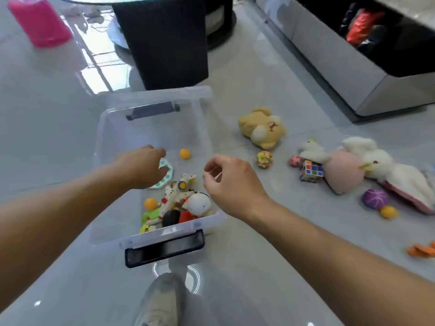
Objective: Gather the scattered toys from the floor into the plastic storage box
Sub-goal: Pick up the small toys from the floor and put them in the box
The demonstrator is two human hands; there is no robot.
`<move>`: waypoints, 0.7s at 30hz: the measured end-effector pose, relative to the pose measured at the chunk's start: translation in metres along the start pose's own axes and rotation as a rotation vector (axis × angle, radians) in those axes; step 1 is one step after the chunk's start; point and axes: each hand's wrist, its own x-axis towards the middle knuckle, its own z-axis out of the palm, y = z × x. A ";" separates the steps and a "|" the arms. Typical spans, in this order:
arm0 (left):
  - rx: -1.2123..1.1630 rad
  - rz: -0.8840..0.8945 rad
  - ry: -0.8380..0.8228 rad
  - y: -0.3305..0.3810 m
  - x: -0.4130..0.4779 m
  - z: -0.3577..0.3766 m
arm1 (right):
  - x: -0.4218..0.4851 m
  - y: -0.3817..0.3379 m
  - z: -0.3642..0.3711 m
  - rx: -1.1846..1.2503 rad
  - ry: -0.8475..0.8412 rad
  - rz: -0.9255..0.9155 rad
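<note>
Glossy grey floor tiles (259, 243), clear plastic storage box (164, 231) dead centre; left hand (141, 165) inside, fingers curled on white octagonal green-dotted toy (166, 176); right hand (233, 182) loose, empty. Lower toy flat, no toss; tan plush bear (261, 128) waits two o'clock.

Seen from my remote station, the left hand (141, 168) covers about half of the green-dotted pop toy (166, 179) inside the storage box (101, 137); I cannot tell whether the hand grips it. A small white plush (314, 151) overlaps the puzzle cube (312, 171). The frame's edges cut off the orange pieces (422, 251), the shoe (157, 302) and the blurred pink container (38, 23).
</note>
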 end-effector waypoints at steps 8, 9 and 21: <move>-0.121 0.188 0.149 0.141 -0.002 -0.071 | -0.074 0.122 -0.108 -0.043 0.026 0.409; -0.106 0.219 0.127 0.157 0.006 -0.069 | -0.077 0.139 -0.113 -0.061 0.005 0.458; -0.230 0.175 -0.228 0.292 0.184 0.049 | 0.071 0.285 -0.067 -0.584 0.016 0.489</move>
